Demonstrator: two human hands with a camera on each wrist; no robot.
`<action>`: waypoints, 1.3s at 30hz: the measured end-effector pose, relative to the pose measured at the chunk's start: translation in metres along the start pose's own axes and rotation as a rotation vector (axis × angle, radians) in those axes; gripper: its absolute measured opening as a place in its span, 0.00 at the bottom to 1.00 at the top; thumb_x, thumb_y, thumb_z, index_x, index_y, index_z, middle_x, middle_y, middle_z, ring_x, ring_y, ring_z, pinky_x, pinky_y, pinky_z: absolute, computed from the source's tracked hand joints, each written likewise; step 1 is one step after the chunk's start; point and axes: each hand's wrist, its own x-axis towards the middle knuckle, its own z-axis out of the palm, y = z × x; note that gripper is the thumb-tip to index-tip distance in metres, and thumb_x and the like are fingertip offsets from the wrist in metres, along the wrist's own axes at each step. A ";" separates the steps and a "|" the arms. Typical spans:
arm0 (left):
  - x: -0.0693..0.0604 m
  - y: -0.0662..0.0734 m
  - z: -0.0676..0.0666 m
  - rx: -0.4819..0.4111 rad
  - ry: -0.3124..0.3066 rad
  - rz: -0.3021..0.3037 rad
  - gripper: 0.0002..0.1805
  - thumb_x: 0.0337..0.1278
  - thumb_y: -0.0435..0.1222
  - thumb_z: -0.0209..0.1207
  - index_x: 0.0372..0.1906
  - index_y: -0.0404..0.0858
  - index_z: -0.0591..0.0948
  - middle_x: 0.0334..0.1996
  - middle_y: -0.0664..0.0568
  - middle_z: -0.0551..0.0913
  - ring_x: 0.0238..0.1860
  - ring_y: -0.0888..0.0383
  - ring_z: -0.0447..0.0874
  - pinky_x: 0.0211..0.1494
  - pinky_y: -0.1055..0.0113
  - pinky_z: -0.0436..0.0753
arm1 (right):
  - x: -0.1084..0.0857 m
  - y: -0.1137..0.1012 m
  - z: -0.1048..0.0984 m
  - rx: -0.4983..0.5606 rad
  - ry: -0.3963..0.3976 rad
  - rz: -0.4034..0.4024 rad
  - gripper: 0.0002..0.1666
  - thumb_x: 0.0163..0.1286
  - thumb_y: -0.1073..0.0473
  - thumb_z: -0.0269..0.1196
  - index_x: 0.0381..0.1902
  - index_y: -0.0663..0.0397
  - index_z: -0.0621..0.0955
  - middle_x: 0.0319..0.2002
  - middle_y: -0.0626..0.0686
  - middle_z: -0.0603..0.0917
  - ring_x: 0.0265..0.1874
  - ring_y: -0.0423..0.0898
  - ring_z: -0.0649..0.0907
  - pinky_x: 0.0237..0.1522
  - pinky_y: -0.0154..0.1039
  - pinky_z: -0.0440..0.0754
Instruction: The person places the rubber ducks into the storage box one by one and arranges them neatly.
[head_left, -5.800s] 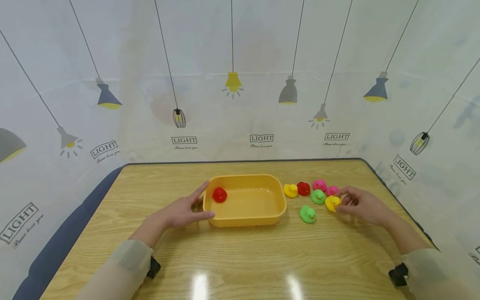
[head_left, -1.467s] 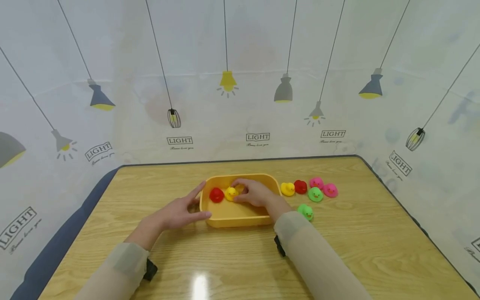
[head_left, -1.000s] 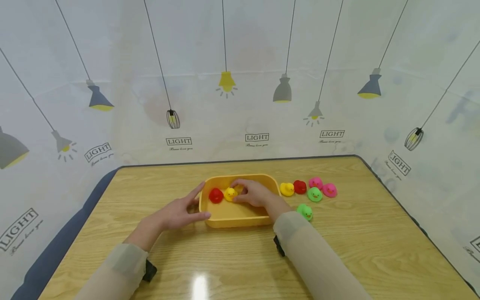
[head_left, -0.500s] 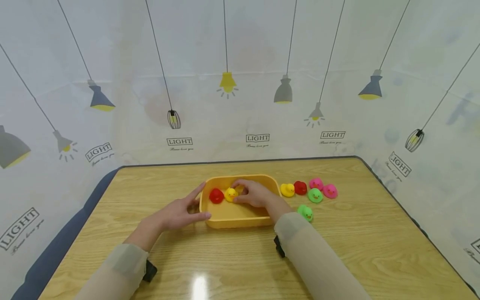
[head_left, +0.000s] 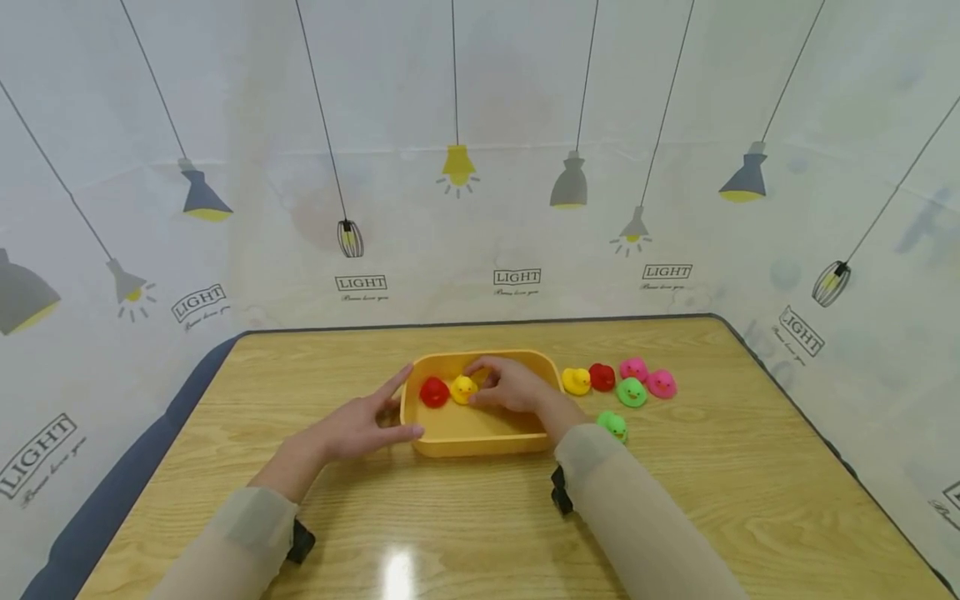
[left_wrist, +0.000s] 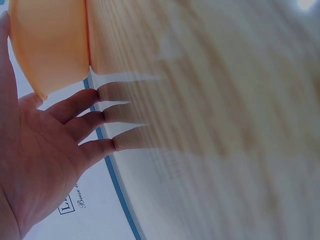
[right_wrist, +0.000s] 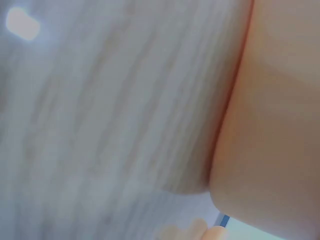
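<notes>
In the head view my left hand (head_left: 360, 429) rests at the left end of a yellow plastic tub (head_left: 480, 448), its thumb on the front rim and index finger toward the back corner. The left wrist view shows its other fingers straight and spread on the table beside the tub wall (left_wrist: 52, 45). Inside the tub, my right hand (head_left: 517, 390) pinches a yellow rubber duck (head_left: 462, 389). A red rubber duck (head_left: 434, 392) sits just left of it. The right wrist view has mostly the tub's outer wall (right_wrist: 270, 125); the right hand's grip is hidden there.
Right of the tub, on the wooden table (head_left: 720, 483), stand another yellow duck (head_left: 576, 381), a red duck (head_left: 602, 377), two pink ducks (head_left: 662, 383) and two green ducks (head_left: 632, 392). A lamp-patterned curtain (head_left: 420, 108) surrounds the table's back and sides.
Since the oldest frame, my right hand has carried the yellow duck from the right-hand group into the tub, beside the red one. Over the last second and a half both hands stay nearly still.
</notes>
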 end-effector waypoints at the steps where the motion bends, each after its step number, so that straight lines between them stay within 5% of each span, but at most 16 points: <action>1: 0.000 0.000 0.000 -0.002 -0.001 0.000 0.59 0.65 0.75 0.61 0.89 0.76 0.38 0.81 0.43 0.75 0.82 0.30 0.68 0.83 0.24 0.62 | -0.001 -0.001 -0.002 0.022 0.003 0.007 0.25 0.74 0.52 0.76 0.66 0.37 0.84 0.42 0.52 0.83 0.40 0.48 0.80 0.43 0.37 0.79; 5: 0.000 0.001 0.000 -0.011 -0.006 -0.005 0.59 0.64 0.75 0.61 0.89 0.76 0.37 0.81 0.42 0.74 0.82 0.28 0.68 0.82 0.23 0.63 | -0.006 -0.006 -0.010 0.063 0.013 -0.007 0.28 0.74 0.53 0.76 0.68 0.41 0.83 0.44 0.53 0.82 0.36 0.49 0.80 0.36 0.36 0.79; 13: 0.000 0.002 0.000 -0.014 -0.004 -0.020 0.60 0.63 0.76 0.62 0.89 0.74 0.39 0.81 0.41 0.74 0.82 0.29 0.67 0.83 0.24 0.62 | -0.025 -0.011 -0.036 0.010 0.039 -0.118 0.26 0.76 0.53 0.74 0.69 0.49 0.83 0.43 0.53 0.82 0.38 0.48 0.80 0.39 0.38 0.81; 39: 0.002 -0.002 0.001 -0.006 -0.002 -0.002 0.60 0.64 0.75 0.62 0.90 0.73 0.38 0.81 0.42 0.74 0.83 0.30 0.67 0.82 0.24 0.62 | -0.115 0.043 -0.101 -0.099 0.091 -0.146 0.20 0.77 0.51 0.74 0.61 0.52 0.86 0.40 0.49 0.85 0.36 0.46 0.79 0.37 0.32 0.78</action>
